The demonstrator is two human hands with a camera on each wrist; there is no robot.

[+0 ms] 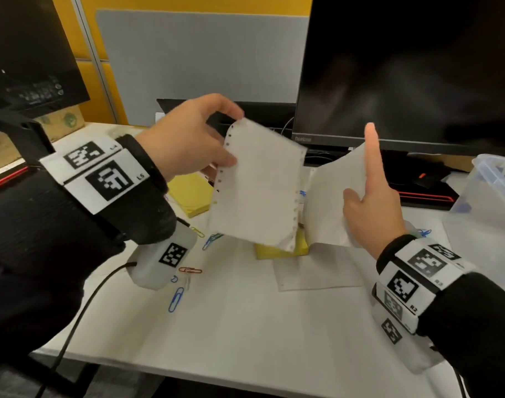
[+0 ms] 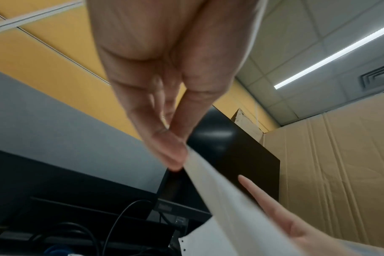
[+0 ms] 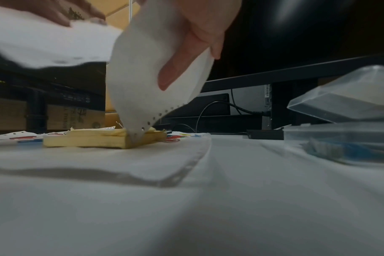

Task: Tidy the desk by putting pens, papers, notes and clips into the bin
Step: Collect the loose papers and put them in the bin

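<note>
Item: white perforated-edge paper sheets, three counted. One sheet (image 1: pixel 260 182) is held above the desk centre, pinched at its punched upper-left corner by the left hand (image 1: pixel 188 139), thumb against fingertips. A second sheet (image 1: pixel 334 196) is lifted at 3 o'clock from the first; the right hand (image 1: pixel 372 205) pinches it between thumb and curled fingers, forefinger extended upward. A third sheet (image 1: pixel 317 274) lies flat on the white desk top (image 1: pixel 245 340) at 6 o'clock from the held pair.

Yellow sticky-note pads, two counted: one (image 1: pixel 191 196) at 9 o'clock from the held sheet, one (image 1: pixel 280 248) directly beneath it; the lower edge of the right-hand sheet touches this pad in the right wrist view.

Wire paper clips, five counted with certainty: blue (image 1: pixel 176 298), red (image 1: pixel 191 270), blue (image 1: pixel 212 239), yellow (image 1: pixel 198 231), blue (image 1: pixel 425 232).

Container: clear plastic bin (image 1: pixel 487 202) at 3 o'clock on the desk; blue items show through its wall, kind not discernible.

Surroundings: black monitor (image 1: pixel 403 67) at 1 o'clock.
</note>
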